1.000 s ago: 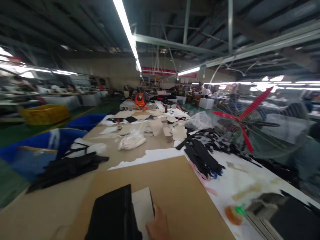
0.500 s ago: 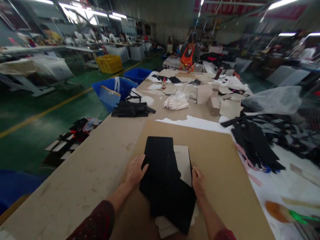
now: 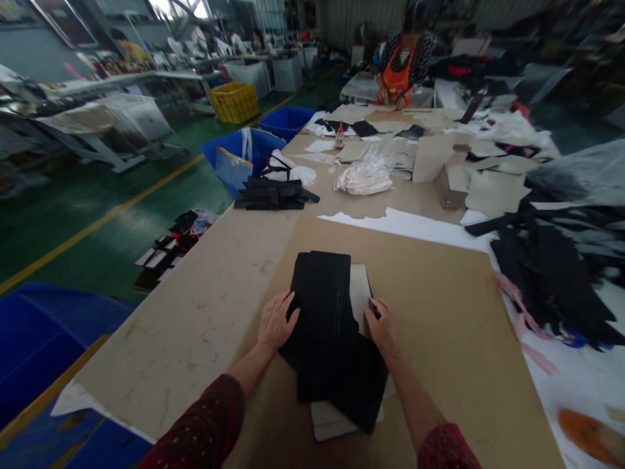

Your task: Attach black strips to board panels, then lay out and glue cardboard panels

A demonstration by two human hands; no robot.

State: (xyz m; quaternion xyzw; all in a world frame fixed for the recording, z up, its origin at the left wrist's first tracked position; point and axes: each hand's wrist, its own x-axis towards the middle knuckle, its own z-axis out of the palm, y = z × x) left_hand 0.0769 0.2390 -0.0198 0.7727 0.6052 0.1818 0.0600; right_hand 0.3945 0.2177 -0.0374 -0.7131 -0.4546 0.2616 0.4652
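In front of me lies a loose stack of flat black panels [image 3: 322, 293], turned at different angles over pale boards [image 3: 360, 281]. The panels have rounded corners and look like cut sheet material. My left hand [image 3: 278, 320] rests along the stack's left edge, fingers stretched out and the thumb apart on the black surface. On the right edge, my right hand [image 3: 382, 327] has its fingers curled in, pinching the dark edge of a panel beside the pale board. How many layers it grips is hidden.
Brown board [image 3: 439, 312] covers the table beneath the stack. Black strips [image 3: 276, 193] and a plastic bag of pale pieces [image 3: 365, 176] lie beyond it. Dark fabric pieces [image 3: 551, 273] are heaped at right. Blue bins [image 3: 244, 153] stand left. A person in an orange apron [image 3: 398, 78] works at the far end.
The view has tilted down and turned left. My right hand has slid a little up the stack's right edge, and the black panels sit more evenly aligned at the top. My left hand keeps its place.
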